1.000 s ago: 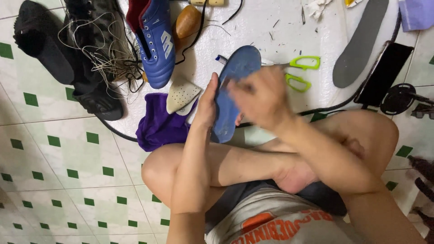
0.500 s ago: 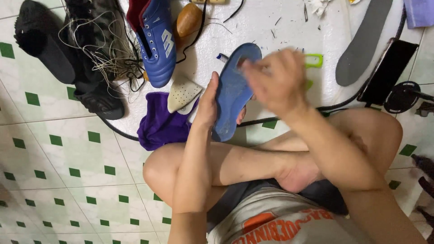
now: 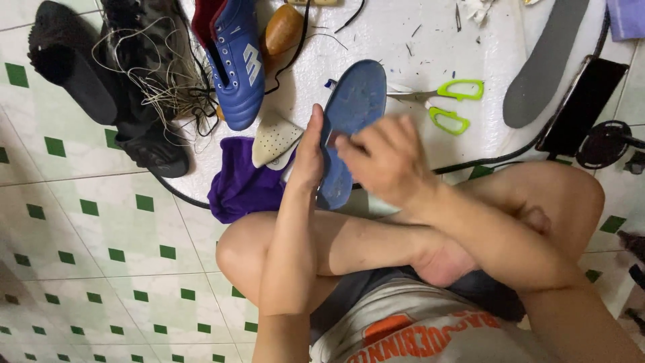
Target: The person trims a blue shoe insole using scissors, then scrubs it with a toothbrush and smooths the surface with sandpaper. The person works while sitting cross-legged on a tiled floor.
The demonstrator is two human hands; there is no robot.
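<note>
I sit cross-legged on a tiled floor. My left hand [image 3: 310,156] grips the left edge of a blue shoe insole [image 3: 356,101] and holds it upright, its tip pointing away from me. My right hand [image 3: 386,161] lies against the insole's lower face, fingers curled and blurred by motion. Whether it holds a small tool I cannot tell. Green-handled scissors [image 3: 450,101] lie just right of the insole on a white mat [image 3: 403,33]. A blue football boot [image 3: 234,64] sits to the upper left.
Black shoes [image 3: 141,101] with tangled loose threads lie at the upper left. A purple cloth [image 3: 242,185] and a white perforated shoe piece [image 3: 274,140] sit beside my left hand. A grey insole [image 3: 544,64], a black phone [image 3: 583,104] and a cable lie at the right.
My right hand has slid down the insole's face toward me, uncovering the scissors. The left hand keeps its hold and the insole stays upright.
</note>
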